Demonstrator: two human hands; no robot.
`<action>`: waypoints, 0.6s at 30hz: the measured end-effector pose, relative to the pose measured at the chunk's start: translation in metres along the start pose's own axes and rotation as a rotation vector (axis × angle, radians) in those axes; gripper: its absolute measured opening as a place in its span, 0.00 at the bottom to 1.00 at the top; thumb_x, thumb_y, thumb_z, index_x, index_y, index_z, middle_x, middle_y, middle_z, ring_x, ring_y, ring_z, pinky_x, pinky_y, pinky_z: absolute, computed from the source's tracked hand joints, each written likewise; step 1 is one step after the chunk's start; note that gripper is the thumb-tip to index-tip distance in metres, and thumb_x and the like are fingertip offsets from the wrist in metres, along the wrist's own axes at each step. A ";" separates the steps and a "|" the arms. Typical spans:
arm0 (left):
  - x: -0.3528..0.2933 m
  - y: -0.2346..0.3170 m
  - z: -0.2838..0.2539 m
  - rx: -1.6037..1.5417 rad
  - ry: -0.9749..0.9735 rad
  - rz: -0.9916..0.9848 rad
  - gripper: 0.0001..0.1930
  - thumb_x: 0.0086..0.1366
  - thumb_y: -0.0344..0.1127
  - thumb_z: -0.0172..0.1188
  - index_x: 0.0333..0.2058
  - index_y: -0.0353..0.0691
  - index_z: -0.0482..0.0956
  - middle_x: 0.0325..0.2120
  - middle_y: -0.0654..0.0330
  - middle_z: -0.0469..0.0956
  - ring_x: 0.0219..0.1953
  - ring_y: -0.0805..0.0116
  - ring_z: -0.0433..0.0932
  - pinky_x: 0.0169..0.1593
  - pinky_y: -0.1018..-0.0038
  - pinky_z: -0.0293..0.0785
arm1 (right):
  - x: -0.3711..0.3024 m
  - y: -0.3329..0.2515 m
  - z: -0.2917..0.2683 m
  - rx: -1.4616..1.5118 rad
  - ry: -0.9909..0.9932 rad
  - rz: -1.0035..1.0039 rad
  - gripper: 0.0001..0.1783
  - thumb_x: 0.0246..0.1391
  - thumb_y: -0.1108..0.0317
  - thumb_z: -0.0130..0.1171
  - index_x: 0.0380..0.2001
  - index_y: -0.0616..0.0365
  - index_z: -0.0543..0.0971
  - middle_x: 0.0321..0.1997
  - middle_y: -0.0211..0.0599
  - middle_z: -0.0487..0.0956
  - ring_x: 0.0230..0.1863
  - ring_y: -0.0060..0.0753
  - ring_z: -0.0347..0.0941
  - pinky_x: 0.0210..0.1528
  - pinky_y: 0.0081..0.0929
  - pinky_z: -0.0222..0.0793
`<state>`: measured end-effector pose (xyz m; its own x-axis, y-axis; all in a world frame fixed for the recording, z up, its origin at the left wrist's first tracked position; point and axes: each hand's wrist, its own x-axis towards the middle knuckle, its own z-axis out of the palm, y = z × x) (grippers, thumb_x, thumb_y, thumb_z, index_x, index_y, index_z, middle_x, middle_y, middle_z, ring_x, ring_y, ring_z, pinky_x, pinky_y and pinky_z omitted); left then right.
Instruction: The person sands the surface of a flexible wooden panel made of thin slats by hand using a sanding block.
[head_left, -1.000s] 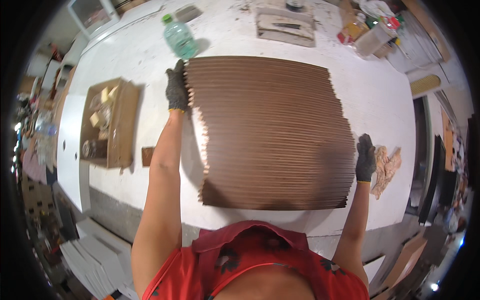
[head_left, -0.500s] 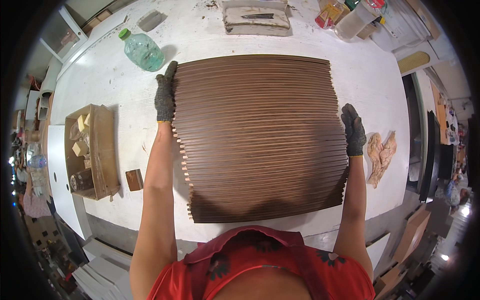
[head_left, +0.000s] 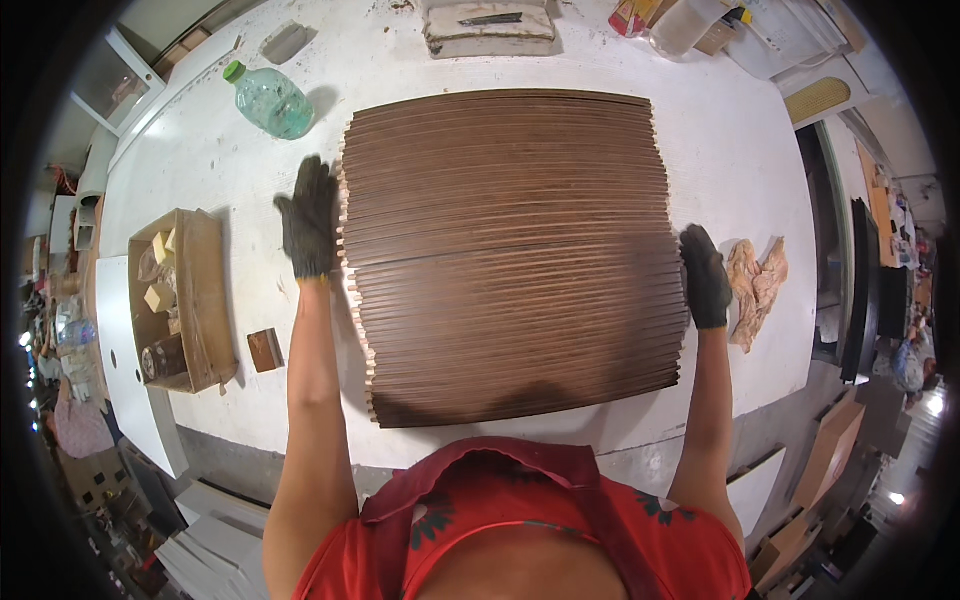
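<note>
A broad row of thin dark-brown wooden slats point(head_left: 510, 250) lies side by side on the white table point(head_left: 250, 410). Pale pegs stick out along their left ends, and a dark gap line runs partway across from the left. My left hand point(head_left: 308, 222), in a dark work glove, is just off those left ends with thumb and fingers apart, holding nothing. At the opposite side, my gloved right hand point(head_left: 706, 280) rests against the right ends. Its fingers look extended along the edge, and nothing shows in it.
To the left stand a cardboard box point(head_left: 212, 300) with yellowish blocks, a small brown block point(head_left: 265, 350) and a green-capped bottle point(head_left: 272, 103). A crumpled cloth point(head_left: 755, 290) lies beside my right hand. At the far edge are a whitish block-like bundle point(head_left: 490, 35) and a clear container point(head_left: 685, 28).
My left hand has come away from the slats' left ends and nearer to me, its fingers spreading. My right hand has slid slightly nearer. A gap line now shows between the slats.
</note>
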<state>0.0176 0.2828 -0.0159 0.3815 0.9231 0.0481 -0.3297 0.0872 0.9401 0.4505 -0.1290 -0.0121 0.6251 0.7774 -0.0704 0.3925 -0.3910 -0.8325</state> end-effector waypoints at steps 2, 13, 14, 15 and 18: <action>-0.048 0.000 0.008 0.111 -0.034 0.028 0.45 0.69 0.69 0.22 0.70 0.35 0.50 0.71 0.51 0.50 0.72 0.55 0.50 0.73 0.62 0.43 | -0.027 0.051 -0.012 0.724 0.039 -0.060 0.34 0.71 0.50 0.38 0.67 0.66 0.59 0.69 0.45 0.64 0.68 0.39 0.63 0.69 0.36 0.57; -0.084 -0.012 0.020 0.607 0.074 -0.016 0.35 0.74 0.60 0.19 0.70 0.45 0.54 0.67 0.60 0.60 0.61 0.68 0.63 0.61 0.74 0.58 | -0.035 0.004 0.011 0.572 0.005 -0.035 0.43 0.67 0.38 0.38 0.71 0.61 0.53 0.75 0.38 0.57 0.75 0.34 0.50 0.73 0.36 0.46; -0.081 -0.011 0.022 0.623 0.025 0.101 0.32 0.77 0.54 0.19 0.71 0.47 0.53 0.68 0.62 0.59 0.61 0.70 0.65 0.60 0.77 0.60 | -0.034 0.004 0.015 0.666 0.027 0.001 0.43 0.67 0.38 0.38 0.71 0.60 0.53 0.74 0.38 0.57 0.75 0.35 0.50 0.73 0.36 0.46; -0.078 -0.010 0.021 0.616 0.044 0.017 0.29 0.77 0.50 0.21 0.71 0.47 0.53 0.68 0.62 0.60 0.61 0.72 0.65 0.60 0.78 0.60 | -0.032 0.005 0.015 0.606 0.007 -0.068 0.42 0.67 0.39 0.39 0.71 0.60 0.53 0.74 0.39 0.59 0.74 0.35 0.51 0.72 0.35 0.48; -0.075 -0.013 0.019 0.418 0.083 -0.022 0.27 0.76 0.45 0.35 0.70 0.45 0.54 0.70 0.59 0.56 0.65 0.69 0.61 0.63 0.74 0.61 | -0.025 0.019 0.021 0.772 0.086 -0.041 0.42 0.66 0.42 0.45 0.69 0.65 0.55 0.73 0.44 0.59 0.73 0.40 0.54 0.72 0.38 0.50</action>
<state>0.0097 0.2052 -0.0257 0.3079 0.9513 0.0151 0.0624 -0.0361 0.9974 0.4280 -0.1452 -0.0376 0.6828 0.7304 -0.0149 -0.1452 0.1157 -0.9826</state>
